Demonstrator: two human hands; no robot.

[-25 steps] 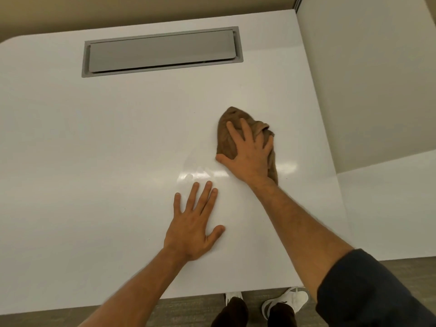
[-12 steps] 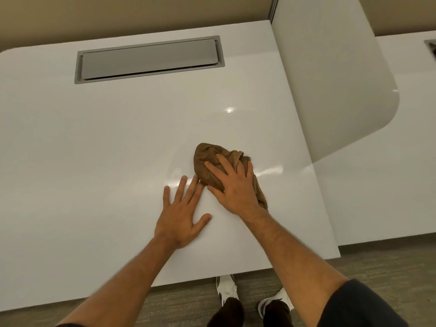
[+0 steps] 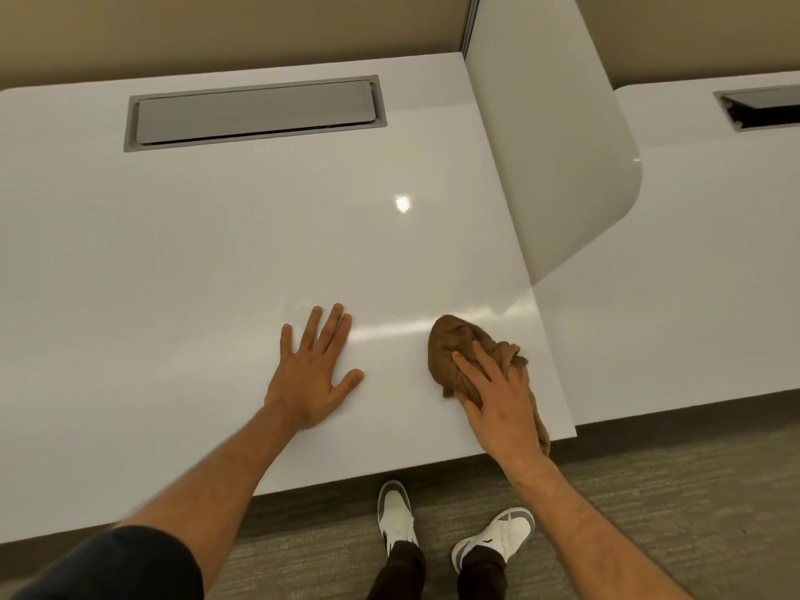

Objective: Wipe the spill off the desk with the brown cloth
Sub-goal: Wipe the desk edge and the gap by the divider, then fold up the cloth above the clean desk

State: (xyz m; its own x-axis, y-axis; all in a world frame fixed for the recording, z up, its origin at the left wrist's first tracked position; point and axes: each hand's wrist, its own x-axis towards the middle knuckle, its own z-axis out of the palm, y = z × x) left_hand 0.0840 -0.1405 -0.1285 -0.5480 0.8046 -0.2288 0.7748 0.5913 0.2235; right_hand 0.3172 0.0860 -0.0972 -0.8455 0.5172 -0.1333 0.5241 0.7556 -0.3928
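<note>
I am in the wiping step. My right hand [image 3: 498, 404] lies flat on the brown cloth [image 3: 454, 357], fingers straight and spread, pressing the bunched fabric onto the desk [image 3: 195, 262]. The cloth sits just right of my left hand [image 3: 314, 374], with a bare strip of desk between them, and its trailing end reaches almost to the desk's front edge. My left hand is open too, palm down on the surface, holding nothing, bracing me.

A faint glossy band runs across the desk from beside my left fingertips toward the cloth; I judge it to be a thin film of the spill, though it may be only glare. The next move, as I see it, calls for a firm sweep of the cloth along that band toward my left hand, keeping pressure even so the fabric does not ride over the wet.

The desk is white and shiny. Well beyond my left hand, a grey cable hatch [image 3: 255, 112] is set into it. To the right of the cloth stands a curved white divider [image 3: 550, 145], then a neighbouring desk [image 3: 692, 253]. Carpet [image 3: 649, 491] lies below, with my white shoes [image 3: 396, 513].
</note>
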